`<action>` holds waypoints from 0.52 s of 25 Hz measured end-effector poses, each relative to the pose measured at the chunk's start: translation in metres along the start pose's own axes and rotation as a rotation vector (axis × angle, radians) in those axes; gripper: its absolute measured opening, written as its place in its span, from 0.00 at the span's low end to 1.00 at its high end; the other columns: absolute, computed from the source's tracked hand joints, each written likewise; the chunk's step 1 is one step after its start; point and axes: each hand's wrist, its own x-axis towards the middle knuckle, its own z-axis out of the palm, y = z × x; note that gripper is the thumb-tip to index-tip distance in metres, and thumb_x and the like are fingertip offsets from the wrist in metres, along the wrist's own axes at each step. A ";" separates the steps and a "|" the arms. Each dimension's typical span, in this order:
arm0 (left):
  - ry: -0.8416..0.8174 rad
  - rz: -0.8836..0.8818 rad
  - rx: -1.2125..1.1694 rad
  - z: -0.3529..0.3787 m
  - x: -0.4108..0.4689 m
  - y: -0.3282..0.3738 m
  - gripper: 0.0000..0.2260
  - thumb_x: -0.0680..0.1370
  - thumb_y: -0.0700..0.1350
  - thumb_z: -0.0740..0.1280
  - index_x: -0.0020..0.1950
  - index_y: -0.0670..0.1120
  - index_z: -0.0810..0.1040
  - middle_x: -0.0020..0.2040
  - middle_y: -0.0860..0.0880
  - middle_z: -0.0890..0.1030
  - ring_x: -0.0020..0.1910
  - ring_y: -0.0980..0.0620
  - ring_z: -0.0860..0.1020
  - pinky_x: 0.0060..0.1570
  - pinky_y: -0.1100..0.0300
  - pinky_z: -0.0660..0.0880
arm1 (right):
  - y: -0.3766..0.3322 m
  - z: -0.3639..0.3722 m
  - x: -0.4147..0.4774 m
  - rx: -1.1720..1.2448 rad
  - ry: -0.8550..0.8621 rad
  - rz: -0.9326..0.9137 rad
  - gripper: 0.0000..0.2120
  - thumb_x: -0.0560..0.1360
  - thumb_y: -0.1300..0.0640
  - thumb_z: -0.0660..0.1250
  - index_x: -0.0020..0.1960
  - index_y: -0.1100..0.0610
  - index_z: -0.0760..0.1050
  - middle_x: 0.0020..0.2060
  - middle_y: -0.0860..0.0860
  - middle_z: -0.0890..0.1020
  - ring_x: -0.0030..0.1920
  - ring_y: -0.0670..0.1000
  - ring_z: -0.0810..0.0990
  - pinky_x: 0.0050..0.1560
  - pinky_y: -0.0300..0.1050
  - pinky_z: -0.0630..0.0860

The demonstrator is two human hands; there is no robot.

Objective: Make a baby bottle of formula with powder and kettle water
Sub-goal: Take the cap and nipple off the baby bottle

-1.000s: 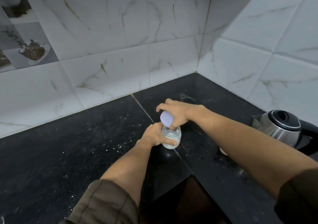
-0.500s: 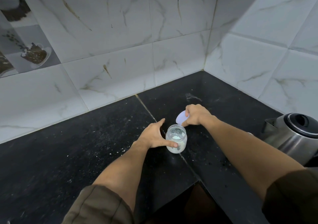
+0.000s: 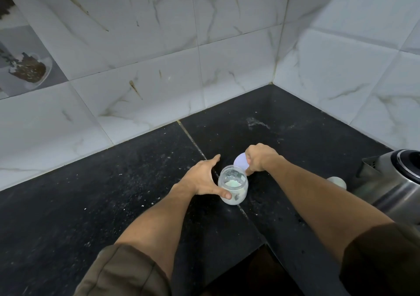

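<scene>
A short clear baby bottle point(image 3: 235, 190) with white contents at its bottom stands uncapped on the black counter point(image 3: 113, 193). My left hand point(image 3: 202, 177) holds it from the left, thumb on its near side and fingers curved round the far side. Just behind the bottle's rim, my right hand point(image 3: 261, 157) pinches a round pale lavender lid point(image 3: 241, 162), tilted on edge. A steel kettle point(image 3: 393, 182) stands at the right edge of the view.
White marble-pattern tiled walls meet in a corner behind the counter. A small white rounded object point(image 3: 337, 181) lies beside the kettle, partly hidden by my right forearm. A dark gap in the counter's front edge opens below my arms. Crumbs speckle the counter.
My right hand has taken the lid off the top of the bottle and moved it back and to the right. My left hand's grip on the bottle has loosened and spread.
</scene>
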 end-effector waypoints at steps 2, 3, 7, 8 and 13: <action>0.020 0.010 0.005 -0.004 0.000 0.002 0.67 0.56 0.69 0.82 0.86 0.53 0.49 0.83 0.52 0.63 0.82 0.49 0.58 0.79 0.47 0.58 | 0.000 -0.001 -0.001 0.005 -0.001 -0.002 0.19 0.68 0.49 0.82 0.52 0.55 0.78 0.52 0.52 0.81 0.49 0.55 0.80 0.47 0.48 0.77; 0.030 0.018 0.003 -0.007 -0.001 0.003 0.67 0.57 0.69 0.82 0.86 0.53 0.49 0.83 0.52 0.63 0.82 0.49 0.58 0.79 0.47 0.58 | 0.000 -0.003 -0.003 0.010 0.006 0.000 0.19 0.68 0.50 0.82 0.53 0.54 0.79 0.53 0.52 0.82 0.49 0.55 0.80 0.47 0.48 0.77; 0.089 0.070 0.013 -0.023 -0.003 0.020 0.68 0.54 0.73 0.79 0.86 0.52 0.49 0.84 0.50 0.60 0.83 0.47 0.56 0.80 0.45 0.57 | 0.014 -0.024 -0.024 -0.004 0.082 0.025 0.14 0.70 0.53 0.79 0.53 0.51 0.80 0.55 0.53 0.82 0.51 0.56 0.81 0.47 0.47 0.76; 0.115 0.091 0.017 -0.028 -0.003 0.029 0.69 0.54 0.74 0.78 0.86 0.52 0.49 0.84 0.48 0.59 0.83 0.47 0.55 0.80 0.45 0.56 | 0.020 -0.033 -0.034 -0.008 0.108 0.040 0.13 0.70 0.52 0.79 0.51 0.50 0.79 0.55 0.53 0.82 0.53 0.57 0.81 0.49 0.47 0.76; 0.296 0.238 -0.007 -0.035 -0.004 0.101 0.68 0.52 0.75 0.78 0.85 0.52 0.54 0.84 0.47 0.59 0.83 0.47 0.56 0.80 0.44 0.59 | 0.061 -0.068 -0.088 -0.059 0.220 0.126 0.09 0.72 0.49 0.75 0.51 0.50 0.81 0.52 0.53 0.83 0.52 0.58 0.82 0.48 0.48 0.77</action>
